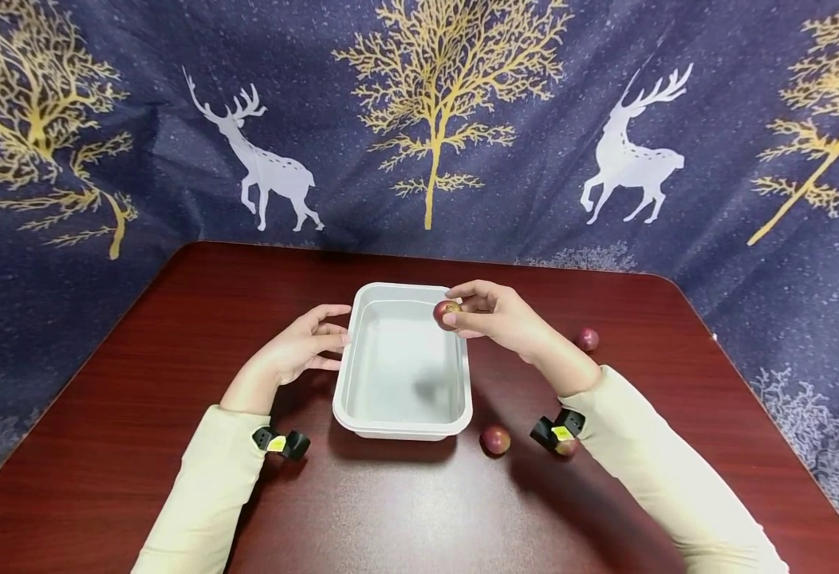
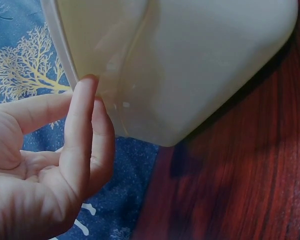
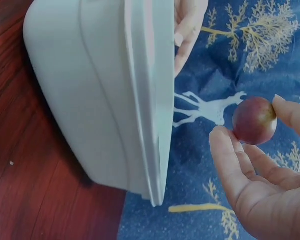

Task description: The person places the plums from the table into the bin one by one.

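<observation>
Right hand (image 1: 497, 315) pinches one fruit (image 1: 443, 310), probably light, firm, slick; I judge a mid-girth hold best. Left hand (image 1: 296, 347), fingers loose, touches the tub (image 1: 399, 363) between my hands.

Bright head view, glare on near tabletop (image 1: 391, 510), soft shadow inside white tray (image 1: 391, 351), dimmer wrist views

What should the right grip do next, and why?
Probably ease the round reddish-purple fruit left, over the open white rectangular plastic tub: the right grip pinches it near the tub's right rim, while the left grip touches the tub's opposite side.
</observation>
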Demonstrator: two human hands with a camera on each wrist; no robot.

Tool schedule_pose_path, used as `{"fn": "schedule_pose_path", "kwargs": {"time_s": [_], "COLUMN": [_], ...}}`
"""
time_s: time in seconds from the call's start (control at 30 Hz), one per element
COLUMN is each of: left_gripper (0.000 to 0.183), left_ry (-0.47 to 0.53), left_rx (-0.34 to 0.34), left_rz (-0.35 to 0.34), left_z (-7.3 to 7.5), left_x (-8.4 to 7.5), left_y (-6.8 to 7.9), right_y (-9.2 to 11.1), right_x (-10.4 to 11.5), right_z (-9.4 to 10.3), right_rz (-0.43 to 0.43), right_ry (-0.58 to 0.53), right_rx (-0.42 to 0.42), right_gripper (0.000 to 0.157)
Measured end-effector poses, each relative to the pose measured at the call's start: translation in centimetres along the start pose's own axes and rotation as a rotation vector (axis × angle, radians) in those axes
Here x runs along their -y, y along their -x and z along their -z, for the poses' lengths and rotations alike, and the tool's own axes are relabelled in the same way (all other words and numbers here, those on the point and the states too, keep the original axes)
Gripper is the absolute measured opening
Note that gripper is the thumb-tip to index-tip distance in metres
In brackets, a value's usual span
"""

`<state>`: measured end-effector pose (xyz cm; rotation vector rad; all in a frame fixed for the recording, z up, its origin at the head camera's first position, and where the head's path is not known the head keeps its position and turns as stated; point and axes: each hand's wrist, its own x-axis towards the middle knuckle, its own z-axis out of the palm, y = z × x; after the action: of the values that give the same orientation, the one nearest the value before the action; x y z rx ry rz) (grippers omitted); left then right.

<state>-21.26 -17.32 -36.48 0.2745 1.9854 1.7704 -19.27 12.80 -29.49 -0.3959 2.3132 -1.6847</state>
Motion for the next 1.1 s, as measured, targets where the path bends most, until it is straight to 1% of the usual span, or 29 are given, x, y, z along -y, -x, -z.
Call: {"fn": "schedule_pose_path", "kwargs": {"time_s": [0.13,0.33,0.5,0.73,0.83,0.93,1.03,1.1], "left_gripper": [0.065,0.064,0.064,0.062,0.062,0.062,0.063,0.063], "left_ry": [0.002,0.009,0.016,0.035,0.04,0.037,0.028,0.02], "left_rx": [-0.002,-0.006,0.005,0.02,0.026,0.029,0.027,0.024], "left_rz": [0.006,0.02,0.002,-0.02,-0.027,-0.028,-0.022,-0.017], "left_z": [0.1,0.1,0.2,0.1,0.1,0.0,0.1,0.1], "left_x": [0.1,0.1,0.2,0.4,0.4,0.5,0.4,0.4], "left_y": [0.0,0.0,0.1,-0.1,-0.2,-0.2,-0.2,-0.2], "right_y": [-0.4,-1.0,-1.5,-1.7,-1.6,-1.6,-1.6,-1.5], "right_x": [0.2,0.3,0.3,-1.0,-1.6,-2.1,-2.4,-2.5], "right_z": [-0.7,-2.1,-3.3,-4.8,-5.5,-6.1,-6.6,-6.9], "right_rz": [-0.013,-0.018,-0.02,-0.018,0.01,0.03,0.02,-0.004], "right_ry": [0.01,0.021,0.071,0.077,0.144,0.251,0.302,0.313], "right_rx": [0.022,0.097,0.165,0.256,0.279,0.283,0.298,0.323], "right_gripper": [0.042,0.041,0.04,0.04,0.038,0.036,0.035,0.035]}}
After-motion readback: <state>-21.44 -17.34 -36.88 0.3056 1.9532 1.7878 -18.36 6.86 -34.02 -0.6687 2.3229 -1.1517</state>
